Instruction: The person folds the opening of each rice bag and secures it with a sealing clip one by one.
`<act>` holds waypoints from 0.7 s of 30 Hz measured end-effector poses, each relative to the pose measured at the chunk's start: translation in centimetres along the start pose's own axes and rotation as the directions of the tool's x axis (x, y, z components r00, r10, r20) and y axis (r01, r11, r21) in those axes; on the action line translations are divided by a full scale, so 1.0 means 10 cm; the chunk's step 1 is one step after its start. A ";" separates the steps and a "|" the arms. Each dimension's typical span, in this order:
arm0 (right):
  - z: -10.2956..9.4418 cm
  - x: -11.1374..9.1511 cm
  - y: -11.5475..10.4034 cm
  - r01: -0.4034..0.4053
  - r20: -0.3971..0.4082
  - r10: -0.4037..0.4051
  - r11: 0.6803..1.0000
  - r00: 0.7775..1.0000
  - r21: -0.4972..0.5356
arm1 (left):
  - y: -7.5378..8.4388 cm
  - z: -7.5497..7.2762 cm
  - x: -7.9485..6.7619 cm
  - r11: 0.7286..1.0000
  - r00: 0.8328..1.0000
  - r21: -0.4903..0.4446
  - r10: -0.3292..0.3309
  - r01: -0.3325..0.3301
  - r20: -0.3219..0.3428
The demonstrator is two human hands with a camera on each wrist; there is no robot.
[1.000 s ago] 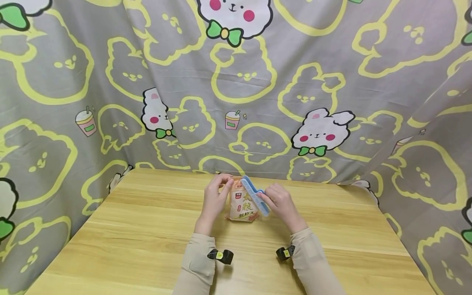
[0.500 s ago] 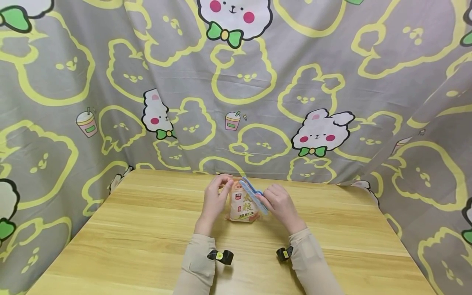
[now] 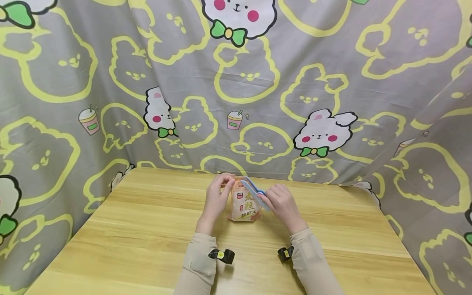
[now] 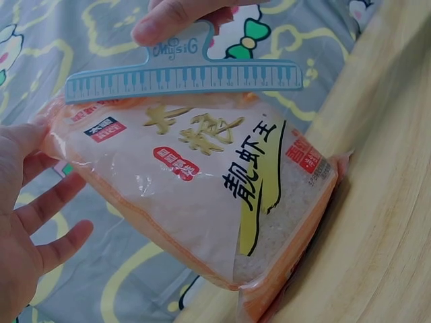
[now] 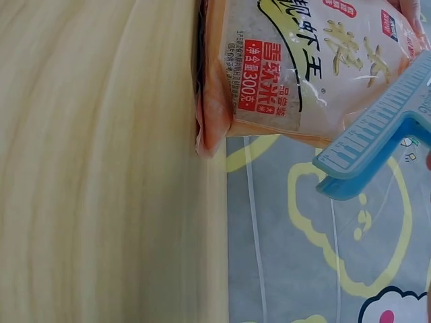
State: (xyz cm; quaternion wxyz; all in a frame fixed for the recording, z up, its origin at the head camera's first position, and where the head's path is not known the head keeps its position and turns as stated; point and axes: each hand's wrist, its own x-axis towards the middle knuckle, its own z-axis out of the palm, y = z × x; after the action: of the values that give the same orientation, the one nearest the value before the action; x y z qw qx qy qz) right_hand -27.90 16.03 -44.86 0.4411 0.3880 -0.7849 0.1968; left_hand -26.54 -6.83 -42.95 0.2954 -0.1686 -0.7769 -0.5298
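Observation:
A small plastic bag of rice (image 3: pixel 243 209) with orange edges and gold and black lettering stands upright on the table. My left hand (image 3: pixel 217 196) pinches its upper left corner; in the left wrist view the other fingers are spread away from the bag (image 4: pixel 182 188). With my right hand (image 3: pixel 283 203) I grip the handle of a light blue clip (image 3: pixel 254 194) printed with piano keys. The clip (image 4: pixel 182 81) lies slanted across the bag's top right edge, and its two long bars stand apart in the right wrist view. Whether the bag's edge is between them I cannot tell.
The wooden table (image 3: pixel 147 246) extends around the bag on all sides. A grey curtain (image 3: pixel 258 82) with yellow outlines and white rabbits hangs behind and beside it. A black strap camera sits on each sleeve (image 3: pixel 199 254).
The clip has turned in my right hand, so its printed face looks narrower and the gap between its bars shows more. My left hand keeps its pinch on the bag. The head view shifts slightly.

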 end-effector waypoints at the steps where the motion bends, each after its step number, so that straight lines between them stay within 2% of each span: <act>1: 0.00 0.00 0.00 -0.005 -0.002 0.005 1.000 1.000 0.007 | 0.00 0.00 0.00 1.000 1.000 -0.004 -0.001 0.001 0.003; 9: 0.02 -0.02 0.06 -0.061 0.016 0.059 0.994 0.998 0.095 | 0.04 0.03 0.02 0.999 1.000 -0.050 -0.013 0.014 0.015; 15: 0.03 -0.04 0.07 -0.106 0.030 0.103 0.982 0.994 0.159 | 0.05 0.05 0.01 0.998 0.999 -0.043 -0.035 0.035 0.013; 21: 0.05 -0.05 0.06 -0.152 0.032 0.148 0.965 0.988 0.215 | 0.34 0.00 0.00 0.998 0.997 -0.029 -0.063 0.064 0.037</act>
State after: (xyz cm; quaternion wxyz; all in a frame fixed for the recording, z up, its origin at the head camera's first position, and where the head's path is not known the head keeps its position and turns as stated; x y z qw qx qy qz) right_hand -28.50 16.31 -45.51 0.3739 0.3749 -0.7893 0.3110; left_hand -24.56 -5.54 -40.46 0.2619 -0.1579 -0.7791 -0.5472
